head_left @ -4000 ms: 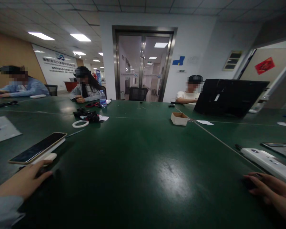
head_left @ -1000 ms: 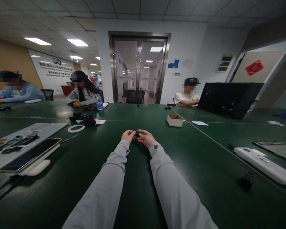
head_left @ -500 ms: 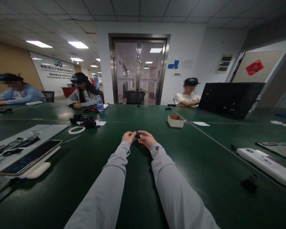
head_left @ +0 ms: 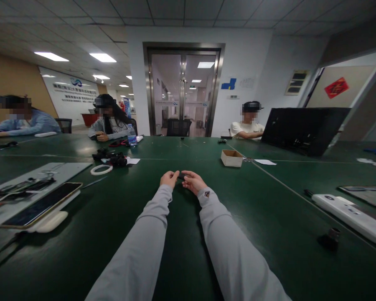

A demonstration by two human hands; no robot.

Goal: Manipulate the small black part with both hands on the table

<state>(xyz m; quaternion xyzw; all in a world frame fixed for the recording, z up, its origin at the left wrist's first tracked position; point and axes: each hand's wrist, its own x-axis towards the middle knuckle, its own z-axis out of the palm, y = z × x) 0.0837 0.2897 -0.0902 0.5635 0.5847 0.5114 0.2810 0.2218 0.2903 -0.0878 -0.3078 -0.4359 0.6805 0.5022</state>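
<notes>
**Small black part pinched between my two hands**

The black part (head_left: 181, 177) sits between my fingertips, out at arm's length over the middle of the green worktop (head_left: 181, 234). My left hand (head_left: 168, 179) and my right hand (head_left: 191, 182) meet on it, each grip pressed together on one end; it is too small and dark to tell what it is. Both my sleeves are grey.

Counted around me: one phone (head_left: 40, 205) lying on one white pad (head_left: 50, 222) at my left, with one grey mat (head_left: 34, 179) of small dark pieces behind it. One white ring (head_left: 101, 169) lies beside one heap of black parts (head_left: 111, 156). One bottle (head_left: 131, 136) stands near the second person across. One open cardboard box (head_left: 232, 158) sits ahead to the right, one slip of paper (head_left: 265, 161) just beyond it. At my right lie one long white device (head_left: 351, 212) and one small dark cylinder (head_left: 334, 234), with one black panel (head_left: 303, 129) standing further back.

Three other people sit at the far side. The wall sign (head_left: 73, 94) at left carries a blue logo and lines of writing too small to read; a red square (head_left: 336, 88) with a character hangs at right.
</notes>
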